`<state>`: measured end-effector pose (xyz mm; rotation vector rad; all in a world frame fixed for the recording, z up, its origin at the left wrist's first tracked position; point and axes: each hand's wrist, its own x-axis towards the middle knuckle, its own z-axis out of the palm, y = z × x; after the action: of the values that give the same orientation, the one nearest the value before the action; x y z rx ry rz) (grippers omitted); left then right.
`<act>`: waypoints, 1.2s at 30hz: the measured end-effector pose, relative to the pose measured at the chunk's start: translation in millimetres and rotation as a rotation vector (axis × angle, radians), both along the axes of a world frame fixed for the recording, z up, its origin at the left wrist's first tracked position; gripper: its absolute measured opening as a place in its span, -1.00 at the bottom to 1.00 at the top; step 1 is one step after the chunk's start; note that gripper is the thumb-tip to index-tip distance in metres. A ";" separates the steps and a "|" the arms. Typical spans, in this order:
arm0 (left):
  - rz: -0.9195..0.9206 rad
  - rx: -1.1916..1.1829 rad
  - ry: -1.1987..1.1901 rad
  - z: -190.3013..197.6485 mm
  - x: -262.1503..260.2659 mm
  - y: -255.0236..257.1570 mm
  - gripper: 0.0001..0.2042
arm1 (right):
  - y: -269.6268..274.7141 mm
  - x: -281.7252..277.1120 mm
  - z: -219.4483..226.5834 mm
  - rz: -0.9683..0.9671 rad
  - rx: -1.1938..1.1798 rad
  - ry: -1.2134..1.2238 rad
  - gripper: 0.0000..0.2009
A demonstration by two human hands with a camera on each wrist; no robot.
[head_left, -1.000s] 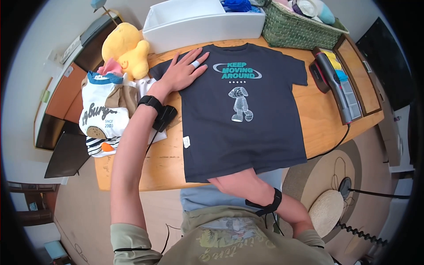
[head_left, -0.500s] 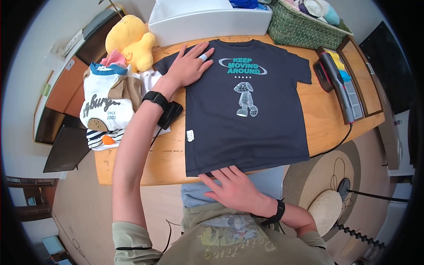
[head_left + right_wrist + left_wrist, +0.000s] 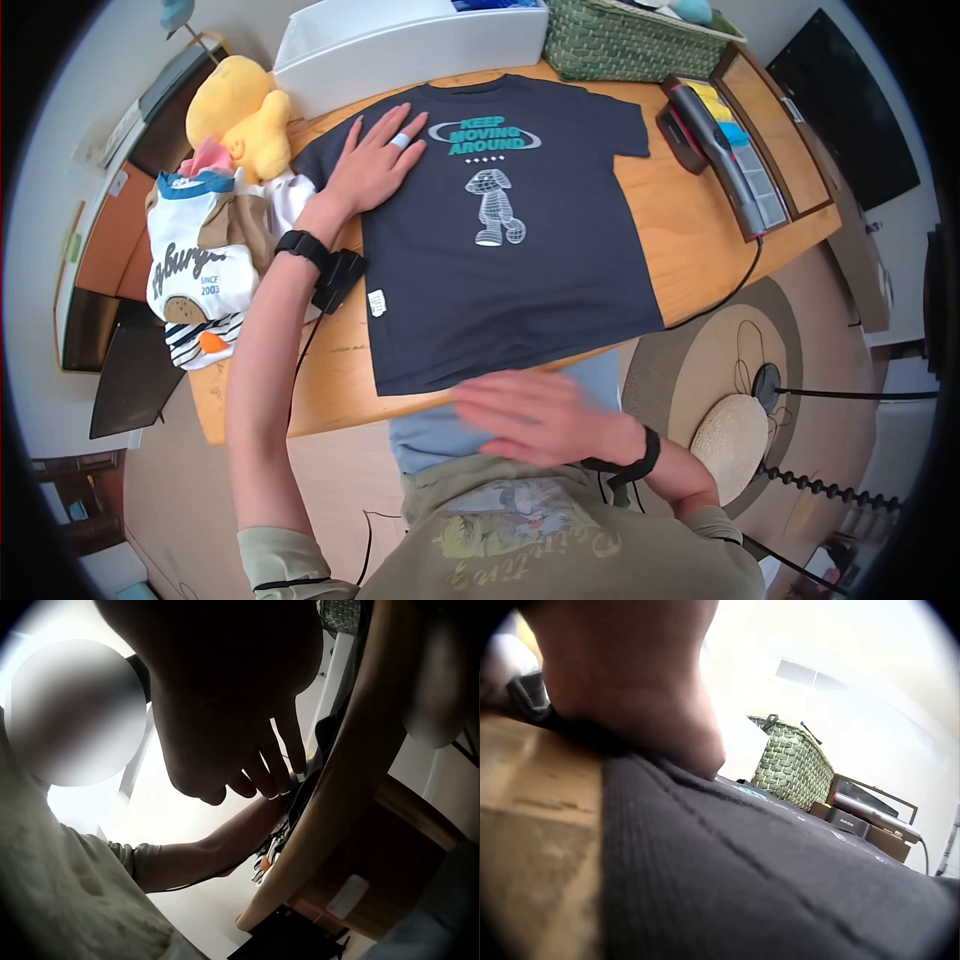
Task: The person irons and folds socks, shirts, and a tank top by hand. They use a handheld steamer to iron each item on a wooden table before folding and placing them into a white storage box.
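A dark T-shirt [image 3: 560, 280] with green lettering and a white dog figure lies spread flat, front up, on the wooden table [image 3: 690, 240]. My left hand [image 3: 368, 172], a ring on one finger, rests with fingers extended on the shirt near its left shoulder. In the left wrist view the heel of that hand [image 3: 652, 712] presses on the dark fabric. Blurred by motion, my right hand [image 3: 530, 415] is just off the bottom hem at the table's front edge. Its fingers [image 3: 262, 769] look straight and hold nothing in the right wrist view.
Folded children's clothes [image 3: 205, 255] and a yellow plush toy [image 3: 235, 115] sit at the left. Along the back stand a white bin [image 3: 410, 60] and a green woven basket [image 3: 630, 45]. A corded handheld device [image 3: 715, 155] lies on a compartment box [image 3: 790, 150] at the right.
My right hand has come out from under the shirt's hem and now hovers at the table edge. The left hand stays on the shoulder. The head view has shifted.
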<state>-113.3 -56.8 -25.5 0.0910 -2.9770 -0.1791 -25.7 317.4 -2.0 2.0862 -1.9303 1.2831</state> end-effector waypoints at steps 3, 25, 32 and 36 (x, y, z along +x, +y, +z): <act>0.010 -0.027 0.013 1.6 2.3 1.3 -0.45 | 28.8 -36.7 8.3 -0.385 -0.058 0.081 -0.79; -0.121 -0.141 0.121 15.0 61.2 41.4 -0.45 | 74.6 -83.1 9.0 -0.910 0.357 -0.239 -0.86; -0.113 -0.108 0.094 12.2 62.3 38.7 -0.47 | 77.2 -77.9 12.6 -0.908 0.390 -0.124 -0.85; -0.108 -0.071 0.088 9.5 62.3 37.8 -0.48 | 73.8 -71.2 19.1 -0.914 0.450 0.017 -0.84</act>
<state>-50.9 -19.0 -16.1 -0.0834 -2.8982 -0.0877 -96.9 391.2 17.1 0.9711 -2.8049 0.6559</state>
